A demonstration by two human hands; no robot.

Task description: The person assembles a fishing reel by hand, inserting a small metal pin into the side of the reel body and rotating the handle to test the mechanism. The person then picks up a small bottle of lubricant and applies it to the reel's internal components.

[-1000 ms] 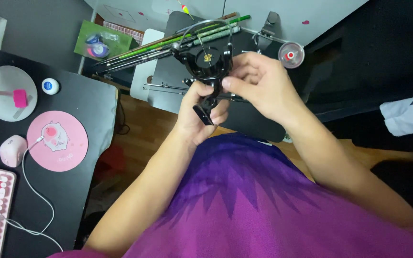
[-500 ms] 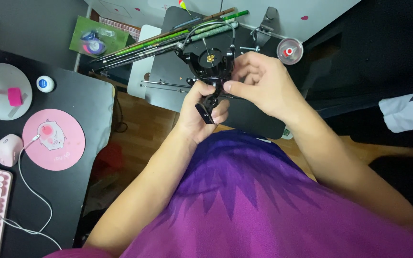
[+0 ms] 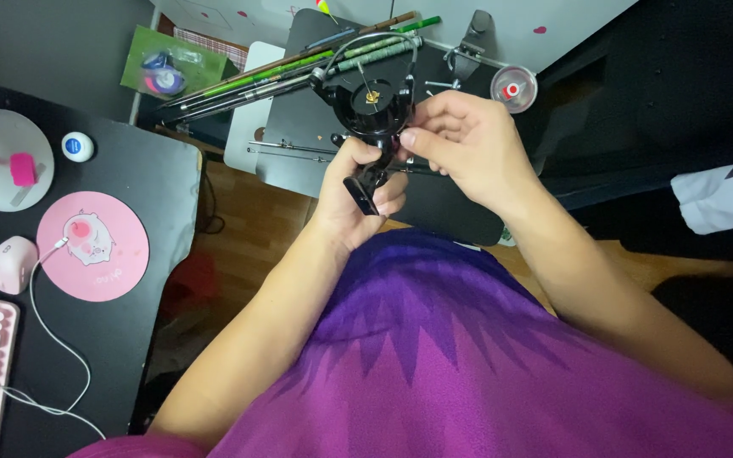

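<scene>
Gripping a glossy black round fishing reel point(image 3: 372, 106): left hand point(image 3: 358, 191) at its stem; right hand point(image 3: 468, 144) pinching its side.

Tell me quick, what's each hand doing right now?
Left hand: closed around the stem of the black fishing reel.
Right hand: fingers closed on the same reel's side.

Dim, even indoor light; slight blur, lower edge.

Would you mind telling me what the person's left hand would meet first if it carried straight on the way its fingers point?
Probably the bundle of fishing rods just beyond the black fishing reel that the left hand holds, though depth is unclear.
</scene>
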